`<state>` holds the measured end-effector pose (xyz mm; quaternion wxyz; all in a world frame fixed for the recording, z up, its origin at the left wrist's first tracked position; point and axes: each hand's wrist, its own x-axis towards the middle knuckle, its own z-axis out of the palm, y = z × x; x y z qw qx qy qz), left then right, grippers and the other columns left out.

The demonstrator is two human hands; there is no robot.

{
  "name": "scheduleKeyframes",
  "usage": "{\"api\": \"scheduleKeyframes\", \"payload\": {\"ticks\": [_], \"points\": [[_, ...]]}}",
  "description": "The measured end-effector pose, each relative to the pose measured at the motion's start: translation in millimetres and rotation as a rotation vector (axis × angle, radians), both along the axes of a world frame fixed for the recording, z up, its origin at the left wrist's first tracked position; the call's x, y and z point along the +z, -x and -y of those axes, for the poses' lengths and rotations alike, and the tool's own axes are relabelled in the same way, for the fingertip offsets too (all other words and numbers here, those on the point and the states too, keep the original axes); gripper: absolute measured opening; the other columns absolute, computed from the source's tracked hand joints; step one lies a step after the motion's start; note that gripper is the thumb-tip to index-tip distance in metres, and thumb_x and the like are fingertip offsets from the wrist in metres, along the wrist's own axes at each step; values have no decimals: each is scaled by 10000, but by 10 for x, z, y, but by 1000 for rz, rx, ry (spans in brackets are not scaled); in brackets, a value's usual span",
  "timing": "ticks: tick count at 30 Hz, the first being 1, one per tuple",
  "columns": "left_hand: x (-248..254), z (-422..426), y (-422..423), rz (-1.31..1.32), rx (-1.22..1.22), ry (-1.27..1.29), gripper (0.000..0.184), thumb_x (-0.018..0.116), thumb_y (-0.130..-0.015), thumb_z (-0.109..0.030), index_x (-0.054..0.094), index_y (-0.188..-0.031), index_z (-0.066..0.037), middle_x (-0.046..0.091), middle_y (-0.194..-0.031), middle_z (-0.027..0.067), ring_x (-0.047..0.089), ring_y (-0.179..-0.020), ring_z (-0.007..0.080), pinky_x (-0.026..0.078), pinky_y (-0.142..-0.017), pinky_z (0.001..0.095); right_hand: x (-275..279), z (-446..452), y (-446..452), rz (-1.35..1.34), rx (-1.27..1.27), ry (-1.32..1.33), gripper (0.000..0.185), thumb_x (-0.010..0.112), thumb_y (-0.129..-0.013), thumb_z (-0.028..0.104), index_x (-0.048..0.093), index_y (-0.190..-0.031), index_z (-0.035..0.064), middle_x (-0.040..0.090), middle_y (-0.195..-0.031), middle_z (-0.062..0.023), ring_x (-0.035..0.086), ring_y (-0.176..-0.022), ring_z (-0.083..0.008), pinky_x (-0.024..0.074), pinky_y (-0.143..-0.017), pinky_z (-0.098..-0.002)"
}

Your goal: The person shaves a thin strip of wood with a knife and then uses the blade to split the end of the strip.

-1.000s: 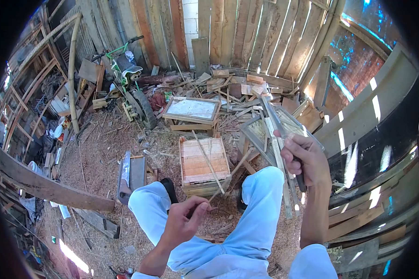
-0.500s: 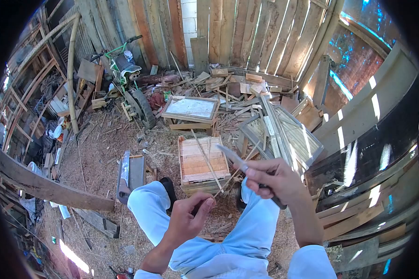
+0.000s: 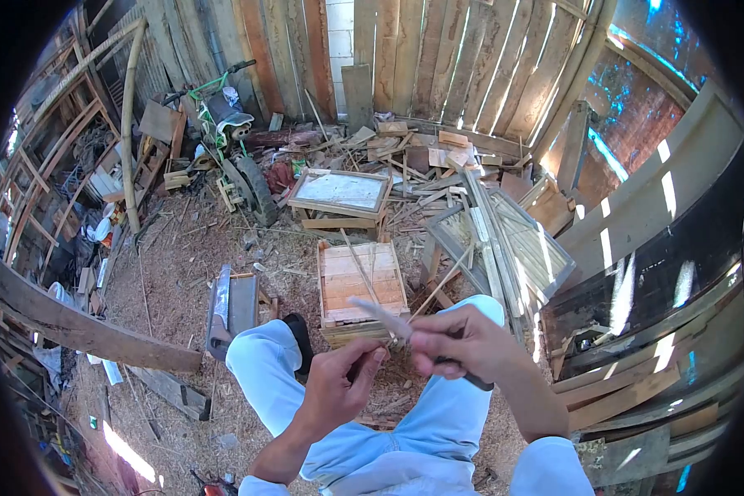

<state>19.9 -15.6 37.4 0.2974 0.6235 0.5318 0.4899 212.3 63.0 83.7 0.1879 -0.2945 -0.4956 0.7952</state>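
My right hand (image 3: 459, 343) is closed round the dark handle of a knife (image 3: 379, 314), whose pale blade points to the left. Between the thumb and fingers of my left hand (image 3: 339, 380) is the near end of a thin wooden stick (image 3: 443, 285), which slants away up to the right. The blade lies across the stick close to my left fingertips; whether it cuts in, I cannot tell. Just beyond my hands stands a shallow wooden box (image 3: 362, 277), with another thin stick (image 3: 357, 263) lying over it.
Left of my knees, a handsaw (image 3: 221, 302) lies on a small low bench (image 3: 243, 306). A framed panel (image 3: 339, 192) and a heap of wood scraps (image 3: 413, 161) are farther back. Slatted panels (image 3: 521, 240) lean at the right. A green bike (image 3: 231, 136) stands behind, left.
My right hand has moved down and left, bringing the knife blade from above the stick to the stick beside my left fingers. My left hand has hardly moved.
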Motion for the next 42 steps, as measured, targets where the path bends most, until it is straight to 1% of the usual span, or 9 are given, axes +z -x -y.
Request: {"api": "scheduleKeyframes", "payload": {"ticks": [3,6,10,16,19,21,26,37,42], "points": [[37,50,46,134,-62,161,96,570,-901,-56,606,-858,23,524,-568,0,457,-499,33,337,-448,216,122,-106,-142,21,-113,-47,277,558,-938,188,604,-1125,-10,559,-689,-20,416,-478,-36,298,-404,-168],[-4,90,77,115,-51,147,90,576,-897,-58,605,-869,23,516,-563,-2,455,-501,32,331,-445,215,174,-288,-326,0,-327,-91,306,564,-931,174,584,-1169,-17,543,-670,-20,411,-478,-34,293,-391,-169],[-1,50,55,11,-29,82,79,581,-893,-57,606,-881,17,539,-568,13,466,-495,41,332,-438,218,191,-234,-301,-18,-343,-158,328,558,-932,166,564,-1215,0,569,-683,-42,404,-476,-39,300,-402,-167],[31,-23,-68,-127,64,-151,52,609,-847,5,605,-899,13,621,-670,101,552,-524,110,403,-469,256,-90,82,58,35,17,-55,319,522,-954,162,555,-1235,14,599,-721,-38,412,-496,-40,323,-419,-182],[66,-6,-66,-177,82,-139,70,621,-833,19,603,-899,10,627,-694,117,590,-540,153,430,-488,265,-57,45,40,46,1,-58,287,518,-956,155,578,-1193,4,580,-710,-21,411,-497,-37,316,-421,-177],[31,10,-35,-229,81,-209,127,633,-809,28,585,-922,-5,644,-766,132,638,-586,253,481,-491,308,52,-28,-44,44,-67,-71,269,518,-956,153,589,-1165,-2,567,-702,-14,411,-497,-35,309,-418,-174],[4,68,6,-214,105,-175,77,629,-828,15,598,-898,9,630,-709,131,633,-581,190,453,-508,267,203,-230,-265,28,-301,-77,230,546,-942,162,611,-1062,-23,543,-685,-11,414,-485,-37,290,-397,-172],[2,-5,-66,-274,114,-241,138,640,-796,38,573,-902,-21,633,-751,124,621,-559,255,473,-472,311,-94,47,43,-22,3,39,292,524,-951,137,570,-1210,9,580,-713,-20,409,-500,-34,319,-423,-180],[13,31,-3,-238,92,-181,144,629,-799,47,576,-919,-14,641,-764,128,637,-581,244,481,-487,311,130,-84,-100,61,-156,-55,298,544,-942,143,573,-1190,-19,560,-708,-18,409,-501,-33,306,-416,-184]]}}
